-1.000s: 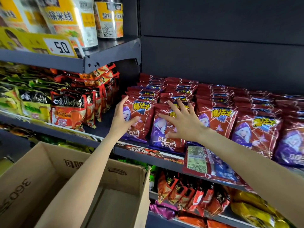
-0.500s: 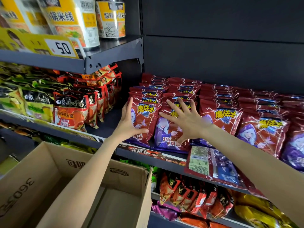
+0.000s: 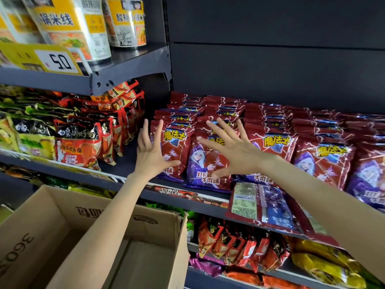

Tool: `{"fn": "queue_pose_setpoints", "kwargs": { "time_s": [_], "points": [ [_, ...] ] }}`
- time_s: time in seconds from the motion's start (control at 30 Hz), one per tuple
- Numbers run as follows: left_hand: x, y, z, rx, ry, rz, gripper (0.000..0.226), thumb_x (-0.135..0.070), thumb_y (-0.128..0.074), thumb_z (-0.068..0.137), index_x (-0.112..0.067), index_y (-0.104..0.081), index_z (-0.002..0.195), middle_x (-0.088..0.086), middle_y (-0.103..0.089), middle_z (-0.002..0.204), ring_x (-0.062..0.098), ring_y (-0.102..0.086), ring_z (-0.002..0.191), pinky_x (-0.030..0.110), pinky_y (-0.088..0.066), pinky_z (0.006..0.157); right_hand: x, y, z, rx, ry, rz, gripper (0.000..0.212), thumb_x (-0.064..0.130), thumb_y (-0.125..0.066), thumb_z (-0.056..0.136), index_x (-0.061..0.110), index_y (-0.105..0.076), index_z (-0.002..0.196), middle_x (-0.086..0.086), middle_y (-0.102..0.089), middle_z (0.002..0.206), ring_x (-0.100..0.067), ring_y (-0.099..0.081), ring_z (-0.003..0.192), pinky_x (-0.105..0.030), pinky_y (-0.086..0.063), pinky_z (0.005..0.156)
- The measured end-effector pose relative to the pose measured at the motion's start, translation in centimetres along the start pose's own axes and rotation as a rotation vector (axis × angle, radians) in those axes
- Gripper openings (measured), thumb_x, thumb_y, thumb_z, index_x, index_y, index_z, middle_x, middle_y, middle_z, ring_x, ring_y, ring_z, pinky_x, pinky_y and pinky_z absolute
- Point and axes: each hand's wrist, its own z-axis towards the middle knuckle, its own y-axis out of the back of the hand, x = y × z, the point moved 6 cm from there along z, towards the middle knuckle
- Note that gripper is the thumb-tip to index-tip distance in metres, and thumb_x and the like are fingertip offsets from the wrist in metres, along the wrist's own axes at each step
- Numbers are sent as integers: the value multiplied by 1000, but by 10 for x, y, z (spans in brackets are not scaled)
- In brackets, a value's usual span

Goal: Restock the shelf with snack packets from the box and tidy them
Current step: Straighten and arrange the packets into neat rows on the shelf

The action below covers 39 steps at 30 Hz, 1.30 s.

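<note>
Rows of red and purple snack packets (image 3: 325, 159) stand upright on the middle shelf (image 3: 187, 202). My left hand (image 3: 151, 150) spreads its fingers at the left side of the leftmost front packet (image 3: 176, 152). My right hand (image 3: 231, 149) lies spread in front of the second front packet (image 3: 205, 165), fingers straight. One packet (image 3: 264, 207) lies flat, back side up, hanging over the shelf's front edge below my right forearm. The cardboard box (image 3: 68, 230) sits open at lower left, and the part of its inside that shows holds nothing.
Orange and green noodle bags (image 3: 77, 142) fill the left bay, with a dark gap (image 3: 127, 161) between them and the red packets. Tubs (image 3: 70, 26) and a price tag reading 5.0 (image 3: 60, 62) sit on the upper shelf. More snack bags (image 3: 239, 245) fill the lower shelf.
Both hands have lifted a little and opened their fingers wider against the front packets. The leftmost packets stand more upright than before.
</note>
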Motion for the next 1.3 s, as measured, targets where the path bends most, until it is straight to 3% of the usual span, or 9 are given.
{"fn": "queue_pose_setpoints", "kwargs": {
  "time_s": [0.1, 0.17, 0.3, 0.47, 0.67, 0.77, 0.97, 1.17, 1.3],
  "points": [
    [-40, 21, -21, -117, -86, 61, 98, -48, -76, 70, -29, -21, 148, 12, 4, 157, 35, 0, 143, 57, -19, 109, -5, 29, -42, -58, 10, 172, 71, 67, -40, 84, 43, -17, 147, 6, 7, 159, -17, 12, 146, -48, 4, 117],
    [-79, 35, -42, -169, -213, -20, 64, -40, -68, 80, -23, -45, 137, 7, -29, 150, 26, -25, 138, 51, -28, 109, -14, 44, -81, -97, -48, 333, 59, 58, -46, 86, 44, -32, 141, 10, -29, 152, -9, -25, 140, -32, -18, 115],
    [-154, 42, -87, 45, -422, -343, 38, -51, -53, 87, -26, -63, 114, -17, -65, 108, -4, -57, 98, 28, -49, 89, -30, 59, -180, -396, -254, 578, 40, 51, -50, 87, 38, -53, 124, 20, -65, 106, 8, -59, 97, -19, -49, 83],
    [-210, 16, -139, 180, -768, -132, 54, -68, -53, 77, -33, -57, 118, -14, -59, 116, 4, -46, 111, 28, -35, 93, -37, 22, -303, -651, -532, 624, 42, 56, -56, 80, 33, -60, 114, 28, -59, 110, 6, -54, 106, -7, -39, 88],
    [-206, -17, -153, 144, -522, 54, 46, -31, -76, 74, -29, -52, 113, -4, -55, 118, 20, -54, 109, 36, -43, 90, -27, -31, -329, -379, -536, 223, 84, 48, -82, 63, 25, -44, 134, 0, -53, 130, -25, -38, 121, -51, -36, 95],
    [-209, -14, -156, 81, -464, -40, 30, -15, -75, 77, -26, -60, 101, -8, -60, 109, 16, -60, 97, 23, -43, 65, -31, -36, -313, -372, -503, 113, 77, 25, -91, 52, 17, -57, 121, -5, -64, 112, -28, -51, 108, -47, -48, 82],
    [-223, 2, -126, 31, -420, -184, 20, -25, -65, 85, -23, -67, 105, -9, -64, 106, 9, -62, 88, 31, -53, 78, -75, -13, -298, -533, -626, 386, 32, 17, -80, 74, 18, -66, 103, -1, -66, 78, -14, -52, 54, -19, -34, 46],
    [-260, -2, -42, -54, -484, 33, 42, -32, -69, 83, -19, -58, 121, 3, -61, 119, 23, -53, 111, 39, -40, 95, -112, -9, -244, -727, -930, 500, 52, 11, -64, 88, 17, -42, 134, -12, -41, 135, -27, -58, 94, -27, -37, 63],
    [-265, -25, -31, -166, -507, 78, 64, -33, -73, 77, -19, -47, 134, 8, -48, 133, 25, -43, 124, 43, -32, 106, -99, -42, -217, -617, -955, 487, 78, 21, -66, 87, 29, -19, 149, -22, -7, 154, -42, -34, 130, -42, -47, 86]
  ]
}}
